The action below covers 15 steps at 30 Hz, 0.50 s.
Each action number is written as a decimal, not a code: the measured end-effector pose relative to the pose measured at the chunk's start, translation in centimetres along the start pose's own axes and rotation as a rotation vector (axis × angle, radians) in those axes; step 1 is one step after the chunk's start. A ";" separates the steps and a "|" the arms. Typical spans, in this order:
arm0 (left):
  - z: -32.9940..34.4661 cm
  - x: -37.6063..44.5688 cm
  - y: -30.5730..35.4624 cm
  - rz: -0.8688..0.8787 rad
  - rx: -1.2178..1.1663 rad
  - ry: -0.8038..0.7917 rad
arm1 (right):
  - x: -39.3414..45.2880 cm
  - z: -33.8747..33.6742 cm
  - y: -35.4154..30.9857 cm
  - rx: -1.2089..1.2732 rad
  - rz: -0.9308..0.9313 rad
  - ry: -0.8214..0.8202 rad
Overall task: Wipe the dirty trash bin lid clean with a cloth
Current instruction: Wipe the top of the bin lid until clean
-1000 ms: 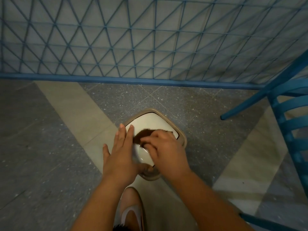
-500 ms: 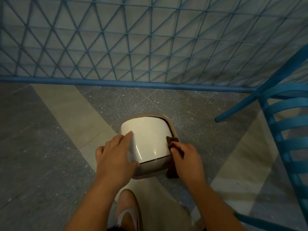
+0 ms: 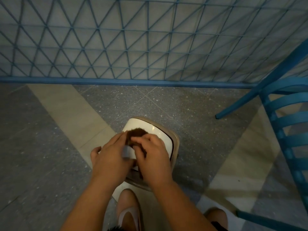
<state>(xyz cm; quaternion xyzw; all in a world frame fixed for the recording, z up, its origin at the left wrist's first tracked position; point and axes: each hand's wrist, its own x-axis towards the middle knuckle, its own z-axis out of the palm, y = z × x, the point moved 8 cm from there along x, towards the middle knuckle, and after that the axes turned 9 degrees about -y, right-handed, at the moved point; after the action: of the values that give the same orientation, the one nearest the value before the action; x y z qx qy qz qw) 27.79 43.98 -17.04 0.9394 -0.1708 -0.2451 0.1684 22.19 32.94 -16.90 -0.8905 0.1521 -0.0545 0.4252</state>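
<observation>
A small beige trash bin (image 3: 175, 144) stands on the floor in front of me, topped by a glossy white lid (image 3: 160, 132). A dark brown cloth (image 3: 135, 132) lies on the lid's near half. My right hand (image 3: 154, 157) presses down on the cloth with bent fingers. My left hand (image 3: 110, 157) rests flat against the lid's left side, fingers together, touching the cloth's left edge. Both hands hide the near part of the lid.
A blue wire-mesh fence (image 3: 133, 47) with a blue base rail runs across the back. A blue slatted chair (image 3: 286, 134) stands at the right, one leg reaching toward the bin. My shoes (image 3: 129, 212) are just below the bin on the grey and beige tiled floor.
My right hand has carried the cloth from the bin's right side back up onto the top of the lid. My left hand has shifted slightly toward the lid's middle.
</observation>
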 end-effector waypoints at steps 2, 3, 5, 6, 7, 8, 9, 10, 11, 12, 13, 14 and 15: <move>0.1 0.1 -0.1 -0.007 0.009 -0.007 | 1.8 -0.5 0.8 0.001 0.032 0.005; 0.2 0.1 -0.2 -0.014 0.019 -0.016 | 2.3 -1.2 1.8 0.022 0.069 0.036; 0.2 0.1 -0.2 -0.021 0.031 -0.029 | 2.0 -2.8 4.2 0.102 0.165 0.151; 0.2 0.1 -0.2 -0.019 0.031 -0.028 | 1.2 -3.4 5.4 0.147 0.227 0.192; 0.1 0.1 -0.1 -0.015 0.031 -0.025 | 0.2 -3.5 6.7 0.169 0.297 0.203; 0.0 0.0 0.0 -0.013 0.030 -0.025 | -1.0 -3.2 7.9 0.168 0.369 0.189; 0.0 0.0 0.1 -0.013 0.029 -0.027 | -2.1 -2.9 8.9 0.153 0.432 0.162; 0.0 0.0 0.1 -0.018 0.027 -0.036 | -3.1 -2.5 9.6 0.125 0.471 0.130; 0.1 -0.1 0.2 -0.020 0.027 -0.045 | -3.9 -2.2 9.9 0.084 0.480 0.093; 0.1 -0.1 0.2 -0.020 0.031 -0.050 | -4.4 -1.9 9.9 0.035 0.468 0.047; 0.2 -0.1 0.3 -0.020 0.037 -0.054 | -4.7 -1.6 9.6 -0.011 0.448 -0.014; 0.1 -0.1 0.3 -0.022 0.043 -0.055 | -5.1 -1.3 9.2 -0.048 0.426 -0.083; 0.1 0.0 0.3 -0.024 0.047 -0.056 | -5.4 -1.0 8.7 -0.074 0.399 -0.152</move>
<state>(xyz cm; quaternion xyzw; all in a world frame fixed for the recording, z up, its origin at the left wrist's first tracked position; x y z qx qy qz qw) 27.66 43.75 -16.96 0.9378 -0.1699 -0.2692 0.1384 14.85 28.75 -22.84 -0.8593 0.2947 0.1035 0.4049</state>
